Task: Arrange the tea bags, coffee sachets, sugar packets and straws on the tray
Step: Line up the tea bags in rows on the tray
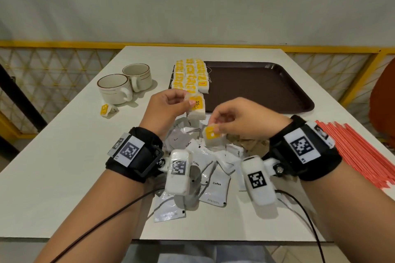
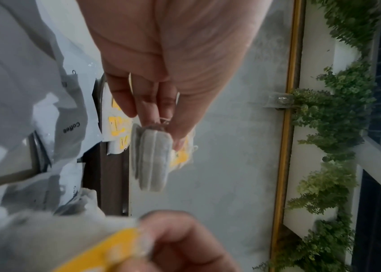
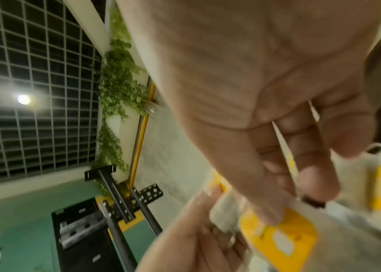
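My left hand (image 1: 188, 102) pinches a small stack of yellow-tagged tea bags (image 1: 196, 107) in the air, just short of the tray's near left corner. The left wrist view shows that stack (image 2: 153, 158) edge-on between thumb and fingers. My right hand (image 1: 215, 128) pinches a single tea bag (image 1: 212, 135) by its yellow tag (image 3: 282, 239), low over the pile. Rows of tea bags (image 1: 190, 74) lie at the left end of the dark brown tray (image 1: 267, 87). White coffee sachets (image 1: 205, 168) are heaped under my wrists, with brown sugar packets (image 1: 253, 145) to their right. Red straws (image 1: 361, 153) lie at the far right.
Two beige cups (image 1: 116, 88) stand to the left of the tray, with one loose tea bag (image 1: 105, 110) in front of them. A yellow railing (image 1: 64, 44) runs behind the white table (image 1: 64, 166). Cables trail from both wrist cameras over the table's near edge.
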`<action>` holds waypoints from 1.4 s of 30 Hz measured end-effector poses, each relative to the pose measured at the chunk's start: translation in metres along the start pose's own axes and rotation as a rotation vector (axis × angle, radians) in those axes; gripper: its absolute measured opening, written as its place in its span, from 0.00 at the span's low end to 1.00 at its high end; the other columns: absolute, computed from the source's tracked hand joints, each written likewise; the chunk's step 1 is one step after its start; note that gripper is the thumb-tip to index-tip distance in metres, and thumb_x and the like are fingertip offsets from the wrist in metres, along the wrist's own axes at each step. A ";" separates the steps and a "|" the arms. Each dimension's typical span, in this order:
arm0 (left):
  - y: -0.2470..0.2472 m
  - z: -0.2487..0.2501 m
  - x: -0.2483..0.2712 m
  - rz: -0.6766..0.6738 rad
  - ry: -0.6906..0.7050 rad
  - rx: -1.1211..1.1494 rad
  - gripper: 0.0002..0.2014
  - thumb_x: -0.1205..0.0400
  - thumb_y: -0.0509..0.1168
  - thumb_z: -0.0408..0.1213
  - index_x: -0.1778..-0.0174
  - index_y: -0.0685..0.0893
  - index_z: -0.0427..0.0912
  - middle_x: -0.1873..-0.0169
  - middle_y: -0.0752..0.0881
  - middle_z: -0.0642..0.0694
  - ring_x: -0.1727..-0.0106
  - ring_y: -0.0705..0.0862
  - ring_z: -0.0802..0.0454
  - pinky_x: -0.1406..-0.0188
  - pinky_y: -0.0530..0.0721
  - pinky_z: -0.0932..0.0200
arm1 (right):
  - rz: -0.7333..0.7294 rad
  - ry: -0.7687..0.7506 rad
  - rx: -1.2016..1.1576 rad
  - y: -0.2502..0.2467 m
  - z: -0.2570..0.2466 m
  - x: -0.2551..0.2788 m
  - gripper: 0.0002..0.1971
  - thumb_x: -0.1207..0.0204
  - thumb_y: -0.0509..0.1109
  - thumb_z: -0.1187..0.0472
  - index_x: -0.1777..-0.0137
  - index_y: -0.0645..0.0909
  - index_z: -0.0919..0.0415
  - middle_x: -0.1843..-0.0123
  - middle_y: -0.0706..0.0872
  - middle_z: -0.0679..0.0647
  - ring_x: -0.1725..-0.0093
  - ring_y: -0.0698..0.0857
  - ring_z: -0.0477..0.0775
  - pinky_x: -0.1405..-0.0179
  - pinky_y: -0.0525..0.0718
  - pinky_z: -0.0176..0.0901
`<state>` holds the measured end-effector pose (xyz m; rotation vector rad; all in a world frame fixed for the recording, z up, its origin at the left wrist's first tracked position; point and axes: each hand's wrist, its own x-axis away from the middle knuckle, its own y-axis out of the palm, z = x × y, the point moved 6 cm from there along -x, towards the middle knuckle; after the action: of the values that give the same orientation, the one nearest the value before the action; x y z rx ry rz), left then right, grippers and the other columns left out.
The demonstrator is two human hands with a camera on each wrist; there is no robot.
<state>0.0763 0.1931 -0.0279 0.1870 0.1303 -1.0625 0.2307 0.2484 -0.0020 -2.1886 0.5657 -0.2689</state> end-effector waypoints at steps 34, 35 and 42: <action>-0.022 0.006 -0.005 0.146 -0.009 -0.099 0.08 0.25 0.70 0.23 0.58 0.84 0.41 0.64 0.87 0.46 0.67 0.84 0.59 0.66 0.81 0.70 | -0.168 0.189 0.441 -0.010 0.045 -0.054 0.17 0.33 0.81 0.58 0.44 0.85 0.56 0.52 0.81 0.47 0.52 0.79 0.46 0.55 0.75 0.36; -0.021 0.006 -0.005 0.141 -0.008 -0.094 0.08 0.25 0.70 0.23 0.58 0.84 0.40 0.64 0.87 0.46 0.68 0.84 0.61 0.67 0.81 0.70 | -0.151 0.193 0.426 -0.008 0.045 -0.054 0.14 0.32 0.81 0.58 0.47 0.85 0.56 0.54 0.81 0.46 0.53 0.79 0.47 0.58 0.75 0.35; -0.017 0.003 -0.005 0.101 0.002 -0.104 0.10 0.24 0.69 0.23 0.55 0.81 0.43 0.60 0.84 0.39 0.61 0.83 0.51 0.60 0.83 0.63 | -0.019 0.236 0.124 -0.026 0.039 -0.052 0.04 0.25 0.75 0.59 0.54 0.84 0.58 0.58 0.86 0.51 0.65 0.83 0.44 0.68 0.83 0.30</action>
<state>0.0587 0.1889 -0.0257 0.0999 0.1757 -0.9524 0.2081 0.3146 -0.0062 -2.0564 0.6410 -0.5633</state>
